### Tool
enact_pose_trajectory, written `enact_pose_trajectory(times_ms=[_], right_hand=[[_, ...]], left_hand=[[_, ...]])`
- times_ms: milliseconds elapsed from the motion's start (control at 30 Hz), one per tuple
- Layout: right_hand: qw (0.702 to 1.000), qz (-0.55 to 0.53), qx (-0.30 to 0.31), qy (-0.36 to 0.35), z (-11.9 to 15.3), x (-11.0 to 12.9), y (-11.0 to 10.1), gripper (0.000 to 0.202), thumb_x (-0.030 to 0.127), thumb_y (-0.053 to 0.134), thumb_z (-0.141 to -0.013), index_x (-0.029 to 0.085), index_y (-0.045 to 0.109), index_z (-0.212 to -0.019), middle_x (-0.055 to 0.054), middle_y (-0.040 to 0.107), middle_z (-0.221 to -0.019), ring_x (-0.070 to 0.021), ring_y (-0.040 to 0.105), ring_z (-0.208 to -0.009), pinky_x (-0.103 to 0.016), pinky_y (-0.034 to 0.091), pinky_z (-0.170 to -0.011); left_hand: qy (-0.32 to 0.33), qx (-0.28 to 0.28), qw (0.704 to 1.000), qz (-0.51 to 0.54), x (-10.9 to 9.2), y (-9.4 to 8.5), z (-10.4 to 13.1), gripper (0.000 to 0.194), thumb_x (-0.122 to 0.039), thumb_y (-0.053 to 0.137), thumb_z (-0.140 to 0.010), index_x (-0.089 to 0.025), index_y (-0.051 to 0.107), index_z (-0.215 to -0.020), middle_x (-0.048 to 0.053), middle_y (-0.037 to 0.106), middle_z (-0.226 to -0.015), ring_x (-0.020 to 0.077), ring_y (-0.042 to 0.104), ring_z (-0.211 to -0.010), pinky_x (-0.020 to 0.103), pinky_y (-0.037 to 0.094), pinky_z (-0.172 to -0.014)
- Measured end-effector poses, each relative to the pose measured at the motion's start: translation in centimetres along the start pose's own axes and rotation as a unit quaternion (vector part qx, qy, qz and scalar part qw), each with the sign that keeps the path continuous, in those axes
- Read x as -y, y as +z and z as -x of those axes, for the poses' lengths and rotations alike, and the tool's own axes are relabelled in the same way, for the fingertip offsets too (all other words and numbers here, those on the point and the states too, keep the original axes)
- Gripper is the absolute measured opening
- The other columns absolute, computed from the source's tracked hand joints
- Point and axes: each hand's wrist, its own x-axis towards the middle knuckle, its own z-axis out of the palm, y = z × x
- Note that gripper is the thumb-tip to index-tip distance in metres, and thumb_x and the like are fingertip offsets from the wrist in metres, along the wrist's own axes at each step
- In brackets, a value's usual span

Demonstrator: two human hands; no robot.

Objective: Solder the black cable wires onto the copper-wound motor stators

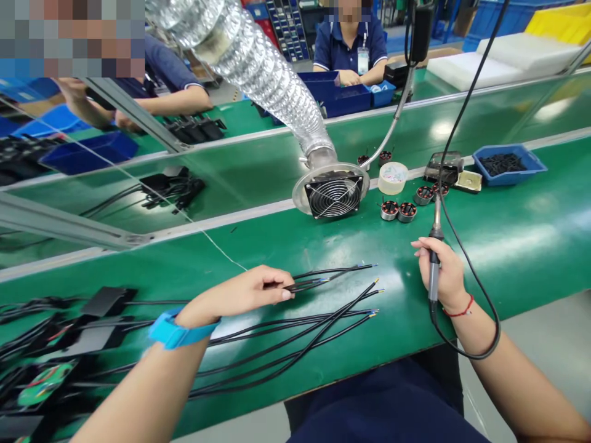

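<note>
The left hand (258, 288) is closed, thumb against fingers, on black cables (310, 284); their stripped ends extend to the right of it, above the desk (517, 246). A thin wire (215, 241) runs down from the upper left to the back of this hand; whether the fingers hold it cannot be determined. The right hand (444, 271) is wrapped around the handle of a soldering iron (434, 277), with the metal end directed away from the wrist.

Between the hands, nearer the body, loose cables (277, 351) lie on the desk, some crossing, ends toward the right hand. To the left of the left hand are black cases (99, 304), one open case exposing a green board (46, 383).

Beyond the left hand, to its right, stands a fan (335, 197) at the mouth of a foil duct (277, 80). Beyond the right hand, slightly left, are two motor parts (398, 211) side by side, with a tape roll (392, 178) behind them. Farther out and to the right is a blue bin (517, 175) containing small black pieces.
</note>
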Motion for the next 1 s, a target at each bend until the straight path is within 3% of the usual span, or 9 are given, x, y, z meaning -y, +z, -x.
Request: enact_pose_trajectory(times_ms=[133, 233, 333, 433, 567, 633, 833, 933, 1000], right_hand=[[1.0, -0.001, -0.004, 0.002, 0.1, -0.1, 0.0, 0.033, 0.008, 0.058, -0.092, 0.023, 0.06, -0.121, -0.004, 0.078, -0.091, -0.0183, 0.076, -0.073, -0.034, 0.064, -0.072], [1.0, 0.0, -0.005, 0.003, 0.1, -0.2, 0.0, 0.033, 0.007, 0.058, -0.091, 0.023, 0.059, -0.121, -0.004, 0.078, -0.092, -0.0185, 0.076, -0.074, -0.034, 0.064, -0.073], [1.0, 0.0, -0.004, 0.003, 0.1, -0.2, 0.1, 0.034, 0.007, 0.057, -0.091, 0.024, 0.059, -0.121, -0.004, 0.078, -0.092, -0.0185, 0.076, -0.075, -0.034, 0.064, -0.073], [1.0, 0.0, -0.002, 0.002, 0.1, -0.1, 0.1, 0.034, 0.008, 0.057, -0.091, 0.024, 0.06, -0.121, -0.004, 0.079, -0.092, -0.0183, 0.076, -0.074, -0.034, 0.064, -0.072], [1.0, 0.0, -0.004, 0.007, 0.1, -0.1, 0.0, 0.032, 0.009, 0.057, -0.092, 0.024, 0.06, -0.12, -0.004, 0.079, -0.092, -0.0184, 0.076, -0.076, -0.034, 0.065, -0.073], [1.0, 0.0, -0.006, 0.013, 0.1, 0.0, -0.1, 0.032, 0.009, 0.057, -0.092, 0.024, 0.06, -0.12, -0.003, 0.079, -0.093, -0.0182, 0.077, -0.077, -0.034, 0.065, -0.073], [1.0, -0.003, 0.001, 0.009, 0.0, 0.0, -0.2, 0.032, 0.011, 0.057, -0.092, 0.025, 0.06, -0.121, -0.003, 0.079, -0.092, -0.0172, 0.076, -0.074, -0.033, 0.065, -0.075], [1.0, -0.002, 0.005, 0.002, 0.0, 0.0, -0.1, 0.033, 0.01, 0.056, -0.092, 0.025, 0.059, -0.122, -0.003, 0.078, -0.092, -0.0166, 0.075, -0.072, -0.032, 0.064, -0.074], [1.0, 0.004, 0.009, -0.002, 0.0, 0.0, 0.0, 0.033, 0.01, 0.055, -0.093, 0.025, 0.058, -0.122, -0.003, 0.078, -0.092, -0.0166, 0.075, -0.072, -0.032, 0.064, -0.073]], left_hand=[[0.014, -0.028, 0.998, -0.057, 0.6, 0.3, -2.0, 0.045, -0.055, 0.049, -0.093, -0.017, 0.065, -0.076, 0.001, 0.058, -0.074, 0.0148, 0.051, -0.069, 0.026, 0.04, -0.066], [0.02, -0.163, 0.98, -0.114, 1.1, 0.3, -3.3, 0.045, -0.053, 0.046, -0.095, -0.018, 0.072, -0.088, 0.005, 0.066, -0.087, 0.0196, 0.06, -0.081, 0.03, 0.045, -0.077], [-0.023, -0.293, 0.937, -0.189, 1.4, 0.9, -4.8, 0.04, -0.045, 0.043, -0.096, -0.018, 0.073, -0.096, 0.008, 0.068, -0.095, 0.0248, 0.063, -0.089, 0.036, 0.047, -0.081], [-0.056, -0.317, 0.92, -0.223, 1.4, 2.1, -6.2, 0.037, -0.039, 0.043, -0.096, -0.019, 0.07, -0.109, 0.009, 0.065, -0.1, 0.0265, 0.065, -0.091, 0.038, 0.049, -0.08], [-0.031, -0.328, 0.924, -0.194, 1.1, 3.6, -6.9, 0.034, -0.042, 0.056, -0.091, -0.019, 0.058, -0.116, 0.007, 0.06, -0.106, 0.0239, 0.064, -0.095, 0.036, 0.051, -0.083], [-0.011, -0.316, 0.928, -0.198, 1.0, 4.2, -6.6, 0.027, -0.04, 0.057, -0.091, -0.02, 0.057, -0.109, 0.007, 0.059, -0.106, 0.0233, 0.062, -0.094, 0.036, 0.051, -0.081], [0.015, -0.193, 0.954, -0.229, -0.7, 5.7, -5.1, 0.012, -0.025, 0.048, -0.094, -0.021, 0.06, -0.092, 0.005, 0.064, -0.097, 0.0204, 0.061, -0.087, 0.032, 0.047, -0.078], [0.042, -0.075, 0.979, -0.183, -2.0, 5.6, -3.8, 0.012, -0.024, 0.053, -0.091, -0.021, 0.062, -0.084, 0.003, 0.067, -0.091, 0.0182, 0.062, -0.083, 0.029, 0.045, -0.076], [0.055, -0.046, 0.988, -0.138, -2.2, 5.0, -3.4, 0.015, -0.028, 0.052, -0.092, -0.021, 0.065, -0.089, 0.003, 0.067, -0.093, 0.0185, 0.062, -0.084, 0.03, 0.046, -0.078]])
